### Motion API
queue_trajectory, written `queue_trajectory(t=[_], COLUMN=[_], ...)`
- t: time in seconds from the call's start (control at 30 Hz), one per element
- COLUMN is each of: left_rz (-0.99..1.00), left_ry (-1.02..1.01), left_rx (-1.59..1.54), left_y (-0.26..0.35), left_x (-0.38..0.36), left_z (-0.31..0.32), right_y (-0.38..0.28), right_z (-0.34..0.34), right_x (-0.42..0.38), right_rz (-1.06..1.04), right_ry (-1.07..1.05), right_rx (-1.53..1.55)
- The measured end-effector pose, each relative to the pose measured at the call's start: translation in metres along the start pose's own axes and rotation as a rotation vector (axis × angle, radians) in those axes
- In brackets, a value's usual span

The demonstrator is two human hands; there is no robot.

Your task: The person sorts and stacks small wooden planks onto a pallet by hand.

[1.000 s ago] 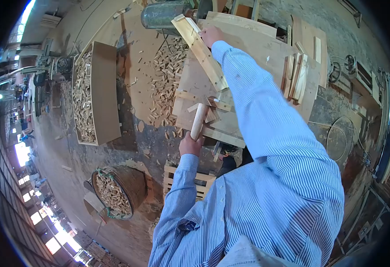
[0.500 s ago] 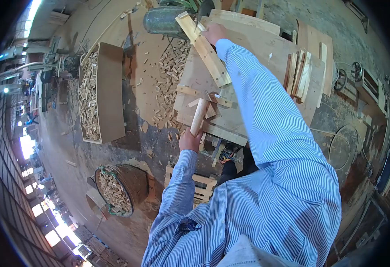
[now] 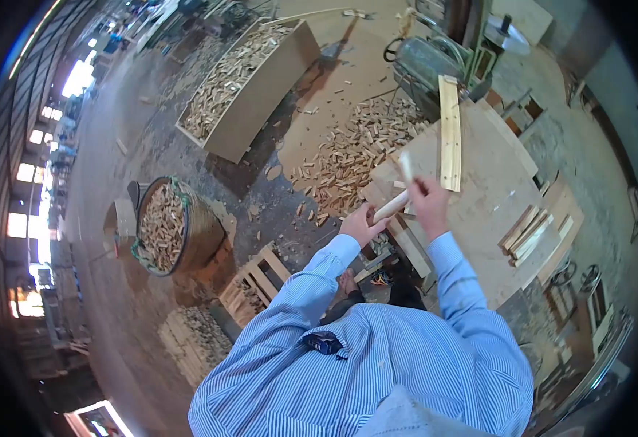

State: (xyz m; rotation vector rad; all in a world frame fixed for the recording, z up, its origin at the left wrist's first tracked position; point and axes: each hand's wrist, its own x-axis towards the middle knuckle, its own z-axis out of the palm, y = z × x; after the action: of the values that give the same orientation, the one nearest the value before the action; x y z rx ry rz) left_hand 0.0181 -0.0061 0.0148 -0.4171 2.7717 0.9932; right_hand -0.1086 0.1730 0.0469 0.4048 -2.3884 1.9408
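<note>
My left hand (image 3: 359,222) is closed around the lower end of a round wooden handle (image 3: 392,206) that slants up to the right. My right hand (image 3: 428,202) is right beside it, touching the handle's upper end and holding a small pale piece of wood (image 3: 405,166) upright. Both hands are over the near left edge of a plywood worktable (image 3: 494,175). A long light plank (image 3: 449,135) lies on the table just beyond my right hand, apart from it.
Several wood strips (image 3: 530,229) are stacked at the table's right. Offcuts (image 3: 355,146) litter the floor beside the table. A long crate (image 3: 239,80) and a round basket (image 3: 166,226) hold wood pieces. A small pallet (image 3: 257,280) is near my feet, a green machine (image 3: 428,62) behind the table.
My right hand has let go of the long plank and come back to the handle beside my left hand. The plank now lies on the table. My view has swung round.
</note>
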Motion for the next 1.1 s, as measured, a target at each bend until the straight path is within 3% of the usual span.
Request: queue_trajectory(t=[0.1, 0.13, 0.2, 0.27, 0.33, 0.4, 0.47, 0.53, 0.57, 0.63, 0.7, 0.73, 0.8, 0.83, 0.87, 0.9, 0.93, 0.97, 1.0, 1.03, 1.07, 1.1], left_rz=[-0.060, -0.062, -0.232, -0.362, -0.355, -0.595, -0.647, -0.825, -0.415, -1.079, -1.377, -1.403, -0.987, -0.750, -0.567, -0.637, -0.197, 0.118, 0.597, 0.105, 0.178, 0.441], left_ry=[0.283, 0.320, 0.306, 0.295, 0.438, 0.507, 0.617, 0.577, 0.112, 0.440, 0.539, 0.561, 0.087, -0.110, 0.422, 0.655, 0.557, 0.391, 0.163, 0.744, 0.634, 0.544], left_rx=[-0.770, -0.778, -1.303, -1.458, -1.418, -1.585, -1.557, -1.529, -1.887, -1.604, -1.458, -1.445, -1.619, -1.660, -2.150, -1.938, -2.213, -1.980, -1.942, -1.839, -1.865, -1.575], left_y=[-0.022, -0.032, -0.053, -0.058, -0.110, -0.136, -0.218, -0.284, -0.338, -0.324, -0.294, -0.292, -0.354, -0.355, -0.376, -0.273, -0.271, -0.235, -0.261, -0.183, -0.188, -0.243], left_x=[-0.032, -0.044, -0.067, -0.101, -0.123, -0.160, -0.202, -0.264, -0.308, -0.339, -0.339, -0.330, -0.264, -0.219, -0.136, -0.095, -0.042, -0.031, 0.014, 0.013, 0.035, 0.080], left_z=[-0.005, -0.008, -0.018, -0.036, -0.017, -0.028, 0.010, 0.048, 0.069, 0.075, 0.063, 0.061, 0.057, 0.020, 0.010, -0.114, -0.175, -0.243, -0.284, -0.337, -0.370, -0.377], right_y=[-0.038, -0.045, -0.055, -0.069, -0.084, -0.090, -0.093, -0.093, -0.089, -0.085, -0.083, -0.079, -0.071, -0.065, -0.056, -0.046, -0.039, -0.040, -0.042, -0.045, -0.047, -0.047], right_z=[0.046, 0.059, 0.089, 0.116, 0.131, 0.140, 0.143, 0.134, 0.129, 0.110, 0.090, 0.080, 0.061, 0.053, 0.047, 0.041, 0.035, 0.029, 0.025, 0.020, 0.015, 0.011], right_x=[-0.049, -0.064, -0.094, -0.117, -0.138, -0.150, -0.158, -0.163, -0.166, -0.171, -0.176, -0.177, -0.185, -0.190, -0.194, -0.199, -0.206, -0.208, -0.208, -0.209, -0.209, -0.210], right_rz=[-0.106, -0.140, -0.252, -0.455, -0.476, -0.444, -0.383, -0.184, -0.161, -0.113, -0.058, -0.056, 0.049, 0.061, 0.068, 0.107, 0.148, 0.172, 0.186, 0.141, 0.103, 0.081], right_ry=[-0.228, -0.348, -0.494, -0.636, -0.755, -0.787, -0.814, -0.815, -0.777, -0.721, -0.668, -0.658, -0.542, -0.469, -0.465, -0.396, -0.323, -0.317, -0.300, -0.285, -0.255, -0.214], right_rx=[-0.111, -0.160, -0.212, -0.189, -0.230, -0.270, -0.316, -0.297, -0.229, -0.254, -0.288, -0.293, -0.290, -0.265, -0.264, -0.241, -0.218, -0.240, -0.240, -0.268, -0.302, -0.326])
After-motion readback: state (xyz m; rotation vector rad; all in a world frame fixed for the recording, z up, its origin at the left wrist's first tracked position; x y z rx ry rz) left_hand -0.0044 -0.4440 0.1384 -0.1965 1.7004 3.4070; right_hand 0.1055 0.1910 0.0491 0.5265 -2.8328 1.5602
